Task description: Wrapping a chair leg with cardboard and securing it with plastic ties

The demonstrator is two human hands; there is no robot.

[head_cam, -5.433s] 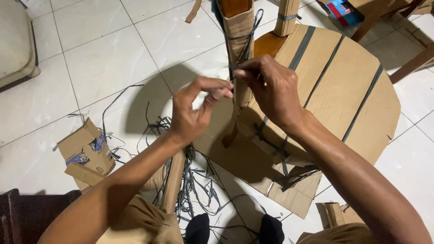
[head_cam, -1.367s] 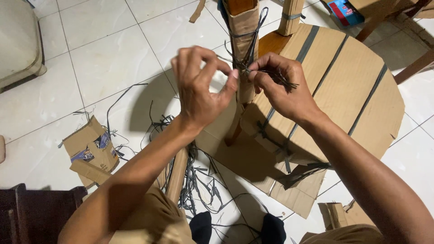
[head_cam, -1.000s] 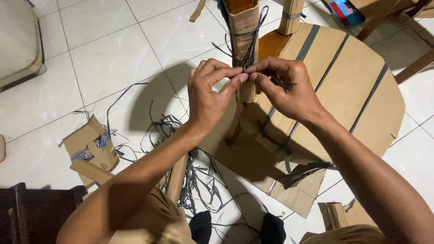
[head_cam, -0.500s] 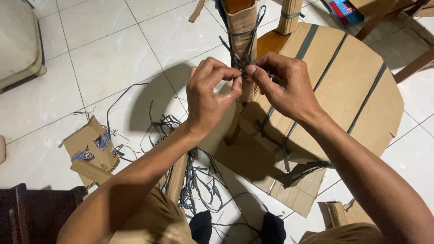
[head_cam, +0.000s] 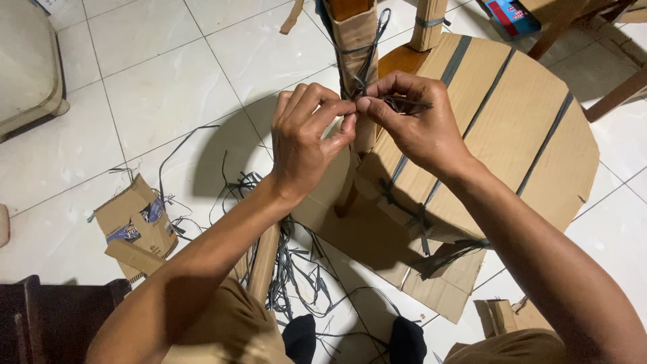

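A wooden stool lies on its side, its round seat [head_cam: 512, 128] wrapped in brown cardboard and bound with dark plastic straps. One leg [head_cam: 356, 40] in a cardboard sleeve sticks up toward me, with thin dark string [head_cam: 367, 64] wound around it. My left hand [head_cam: 304, 145] and my right hand [head_cam: 414, 125] meet at that leg, fingertips pinching the ends of the string. Loose string ends [head_cam: 408, 103] poke out over my right fingers.
A tangle of dark strap offcuts [head_cam: 290, 269] lies on the white tile floor between my knees. A torn cardboard scrap [head_cam: 131, 226] rests at the left. Another cardboard-wrapped leg [head_cam: 261, 266] lies low. Dark furniture [head_cam: 40, 323] stands bottom left, a padded cushion [head_cam: 27, 61] top left.
My left hand swung out from the leg, then came back to meet my right hand. Both hands now pinch the string closer together against the leg.
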